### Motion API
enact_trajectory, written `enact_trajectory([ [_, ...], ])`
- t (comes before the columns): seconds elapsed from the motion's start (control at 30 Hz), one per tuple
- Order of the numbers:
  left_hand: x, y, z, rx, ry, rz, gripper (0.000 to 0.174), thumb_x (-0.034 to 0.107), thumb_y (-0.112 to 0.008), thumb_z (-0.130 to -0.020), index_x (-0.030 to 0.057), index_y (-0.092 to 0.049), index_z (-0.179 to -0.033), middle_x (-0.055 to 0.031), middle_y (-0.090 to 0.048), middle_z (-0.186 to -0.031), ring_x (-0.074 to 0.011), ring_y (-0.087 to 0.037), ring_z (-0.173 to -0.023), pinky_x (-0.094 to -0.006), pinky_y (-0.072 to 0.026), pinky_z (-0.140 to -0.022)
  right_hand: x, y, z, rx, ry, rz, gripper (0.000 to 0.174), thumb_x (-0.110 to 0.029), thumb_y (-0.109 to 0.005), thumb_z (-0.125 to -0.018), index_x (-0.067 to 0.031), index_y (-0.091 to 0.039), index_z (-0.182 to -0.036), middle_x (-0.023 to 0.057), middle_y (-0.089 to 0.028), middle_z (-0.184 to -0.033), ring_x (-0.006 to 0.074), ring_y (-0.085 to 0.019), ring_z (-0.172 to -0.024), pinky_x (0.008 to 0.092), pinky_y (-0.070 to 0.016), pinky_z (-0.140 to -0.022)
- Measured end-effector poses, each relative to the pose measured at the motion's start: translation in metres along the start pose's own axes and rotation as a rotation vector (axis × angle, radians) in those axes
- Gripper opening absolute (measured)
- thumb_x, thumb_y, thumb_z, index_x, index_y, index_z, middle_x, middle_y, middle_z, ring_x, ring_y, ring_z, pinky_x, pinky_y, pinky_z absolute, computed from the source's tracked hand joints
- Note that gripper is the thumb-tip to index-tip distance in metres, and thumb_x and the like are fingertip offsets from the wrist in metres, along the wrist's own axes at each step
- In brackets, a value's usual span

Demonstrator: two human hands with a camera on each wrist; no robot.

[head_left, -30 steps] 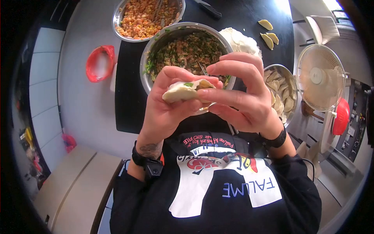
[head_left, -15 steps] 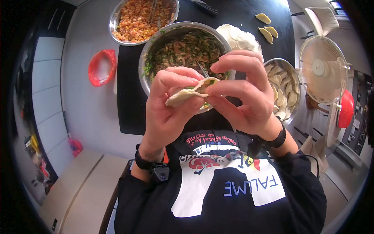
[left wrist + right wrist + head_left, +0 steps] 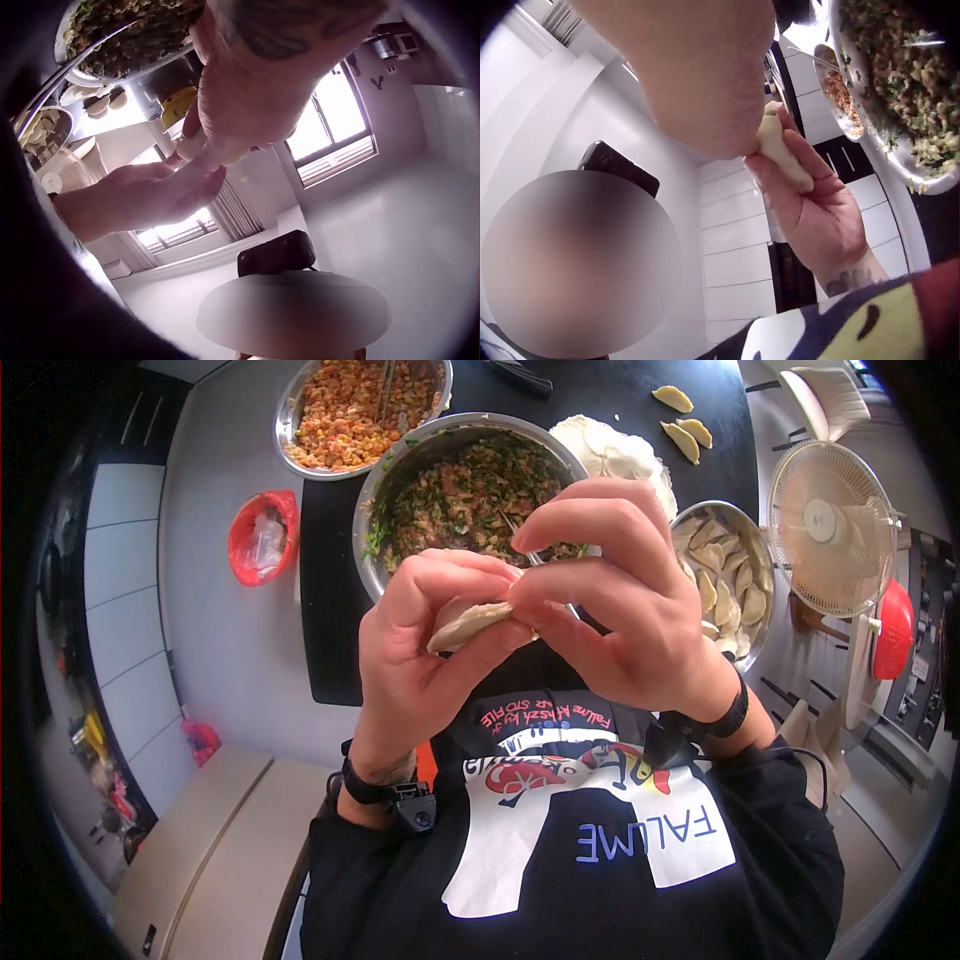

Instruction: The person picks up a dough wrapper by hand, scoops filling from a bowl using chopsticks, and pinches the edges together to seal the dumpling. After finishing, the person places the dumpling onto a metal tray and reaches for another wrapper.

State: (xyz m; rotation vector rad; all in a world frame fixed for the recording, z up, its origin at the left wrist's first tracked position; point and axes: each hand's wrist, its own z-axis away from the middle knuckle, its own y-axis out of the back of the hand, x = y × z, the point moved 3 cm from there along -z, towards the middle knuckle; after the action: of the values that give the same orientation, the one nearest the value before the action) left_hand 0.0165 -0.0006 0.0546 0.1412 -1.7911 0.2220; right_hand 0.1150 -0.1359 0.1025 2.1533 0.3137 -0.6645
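Observation:
A pale dough dumpling (image 3: 468, 627) is held up in front of the chest, over the near side of a steel bowl (image 3: 364, 525) of green-flecked filling. My left hand (image 3: 415, 645) grips its body between thumb and curled fingers. At its right end, my right hand (image 3: 630, 595) pinches the dough edge with thumb and index finger, the other fingers arched above. In the right wrist view the dumpling (image 3: 786, 159) lies along the left fingers, its far end hidden behind the right hand. Fingers cover much of the seam.
A stack of white wrappers (image 3: 605, 450) sits beside the bowl. Several dumplings fill a steel basin (image 3: 767, 575) on the right; three loose ones (image 3: 673, 399) lie at the back. Another bowl (image 3: 283, 435) holds orange filling. A knife (image 3: 522, 377) lies at the far edge. A fan (image 3: 832, 525) stands right.
The dumpling's right end gaped with green filling showing; now its edges are together under my fingers. My right hand has moved left, closer against my left fingertips.

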Motion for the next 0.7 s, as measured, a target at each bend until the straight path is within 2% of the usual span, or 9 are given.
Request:
enact_trajectory([
  [0.07,0.0,-0.002,0.0,0.001,0.032,0.015,0.034,0.002,-0.07,-0.08,0.0016,-0.049,-0.107,-0.0138,-0.06,-0.106,-0.0177,-0.061,-0.097,-0.0266,-0.0502,-0.08,0.003,-0.004,0.003,-0.02,-0.008,-0.002,0.024,-0.002,-0.071,-0.069,-0.0051,-0.064,-0.091,0.0104,-0.056,-0.102,0.0287,-0.053,-0.096,0.0352,-0.0444,-0.08],
  [0.13,-0.001,-0.006,-0.002,0.047,0.105,0.216,0.043,0.0,-0.069,-0.08,0.0011,-0.042,-0.113,-0.0156,-0.059,-0.108,-0.0194,-0.061,-0.099,-0.0279,-0.0508,-0.083,0.007,-0.006,0.004,0.005,-0.038,-0.077,0.025,-0.002,-0.071,-0.068,-0.0048,-0.064,-0.092,0.0101,-0.056,-0.101,0.0286,-0.053,-0.095,0.0352,-0.0443,-0.08],
  [0.2,-0.001,-0.004,-0.002,-0.014,0.107,0.139,0.049,-0.003,-0.068,-0.08,0.0015,-0.037,-0.117,-0.017,-0.058,-0.109,-0.0202,-0.061,-0.101,-0.0286,-0.0508,-0.085,0.007,-0.005,0.003,0.029,-0.066,-0.154,0.025,-0.002,-0.071,-0.068,-0.0044,-0.064,-0.093,0.0099,-0.056,-0.1,0.0285,-0.053,-0.095,0.0351,-0.0442,-0.08],
  [0.33,-0.003,-0.006,0.002,-0.007,0.147,0.146,0.047,-0.002,-0.069,-0.079,0.0012,-0.04,-0.116,-0.0149,-0.059,-0.109,-0.0199,-0.061,-0.102,-0.0281,-0.0508,-0.084,0.004,-0.001,0.0,-0.042,-0.087,-0.109,0.028,-0.004,-0.073,-0.067,-0.0047,-0.066,-0.094,0.0084,-0.057,-0.097,0.0282,-0.054,-0.092,0.0349,-0.0445,-0.079],
  [0.43,-0.004,-0.009,0.001,-0.015,0.155,0.097,0.045,-0.001,-0.069,-0.079,0.0012,-0.043,-0.116,-0.0135,-0.059,-0.11,-0.0191,-0.061,-0.102,-0.0276,-0.0506,-0.084,0.002,-0.003,0.002,0.007,-0.043,-0.118,0.02,-0.003,-0.074,-0.065,-0.0057,-0.068,-0.085,0.0057,-0.059,-0.09,0.0293,-0.053,-0.093,0.0365,-0.0461,-0.077],
  [0.57,-0.002,-0.006,-0.001,-0.067,0.198,-0.039,0.037,-0.003,-0.068,-0.08,0.0012,-0.051,-0.113,-0.014,-0.059,-0.112,-0.0181,-0.061,-0.101,-0.0266,-0.0502,-0.084,0.001,-0.003,0.002,0.005,-0.039,-0.151,0.02,-0.003,-0.074,-0.065,-0.0056,-0.068,-0.085,0.0062,-0.06,-0.091,0.0297,-0.053,-0.095,0.0368,-0.0458,-0.079],
  [0.6,-0.003,-0.006,-0.001,-0.068,0.197,-0.039,0.037,-0.003,-0.068,-0.08,0.0012,-0.051,-0.113,-0.014,-0.059,-0.112,-0.0181,-0.061,-0.101,-0.0266,-0.0502,-0.084,0.002,0.001,0.003,0.038,-0.102,-0.161,0.022,-0.005,-0.076,-0.064,-0.0059,-0.068,-0.085,0.0069,-0.059,-0.093,0.0292,-0.053,-0.096,0.0369,-0.0453,-0.08],
  [0.67,-0.003,-0.004,0.0,-0.012,0.097,0.122,0.03,-0.004,-0.067,-0.08,0.0011,-0.054,-0.107,-0.0156,-0.059,-0.113,-0.0184,-0.061,-0.101,-0.0266,-0.0504,-0.084,0.006,0.009,0.006,0.104,-0.229,-0.185,0.026,-0.009,-0.079,-0.062,-0.0064,-0.068,-0.085,0.0085,-0.058,-0.098,0.0283,-0.053,-0.098,0.0371,-0.0444,-0.083],
  [0.7,-0.002,-0.004,0.0,0.015,0.095,0.191,0.03,-0.006,-0.066,-0.08,0.0015,-0.054,-0.106,-0.016,-0.059,-0.113,-0.0189,-0.061,-0.101,-0.0268,-0.0505,-0.084,0.008,0.014,0.011,0.098,-0.198,-0.143,0.029,-0.012,-0.081,-0.06,-0.0068,-0.068,-0.086,0.0091,-0.057,-0.1,0.028,-0.053,-0.097,0.0375,-0.0442,-0.082],
])
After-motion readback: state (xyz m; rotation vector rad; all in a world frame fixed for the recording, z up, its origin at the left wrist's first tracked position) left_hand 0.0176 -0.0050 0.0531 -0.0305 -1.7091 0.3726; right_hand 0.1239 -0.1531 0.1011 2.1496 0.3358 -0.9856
